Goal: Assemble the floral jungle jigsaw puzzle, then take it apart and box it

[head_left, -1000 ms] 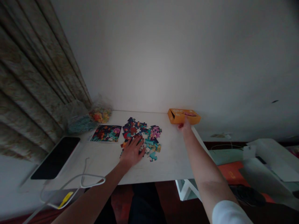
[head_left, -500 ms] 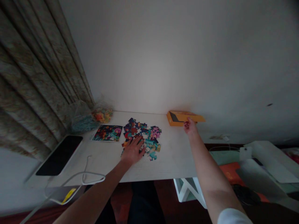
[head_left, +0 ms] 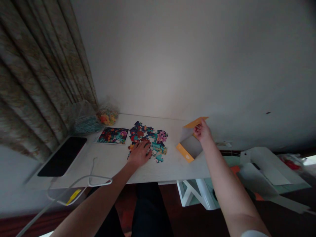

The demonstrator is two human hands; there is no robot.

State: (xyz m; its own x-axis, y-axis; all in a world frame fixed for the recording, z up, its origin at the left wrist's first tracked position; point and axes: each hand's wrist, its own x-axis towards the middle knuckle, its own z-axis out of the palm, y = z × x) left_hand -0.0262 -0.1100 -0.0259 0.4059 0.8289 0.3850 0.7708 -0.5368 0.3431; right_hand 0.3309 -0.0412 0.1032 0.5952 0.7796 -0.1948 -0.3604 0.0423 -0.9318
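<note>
My left hand (head_left: 140, 153) lies flat, fingers stretched, on the near left part of a heap of colourful jigsaw puzzle pieces (head_left: 158, 144). Some pieces under the palm are hidden. To the right, an orange cardboard box (head_left: 186, 153) stands at an angle on the white table, its grey inside showing. My right hand (head_left: 202, 131) pinches the box's raised orange lid (head_left: 195, 123) near its right end. The fingers partly cover the box's far side. Left of the pieces lies a printed picture sheet (head_left: 113, 136) in similar colours.
A tablet with a black screen (head_left: 63, 157) lies at the table's left, near a white cable (head_left: 98, 180) over the front edge. Clear bags, one with bluish contents (head_left: 87, 124) and one with orange contents (head_left: 107, 117), stand by the curtain (head_left: 46, 72). A wall (head_left: 172, 65) rises behind.
The orange box has come nearer and turned, and its lid now stands raised with the inside exposed. My right hand stays on it. My left hand remains on the pieces; the view shifted slightly.
</note>
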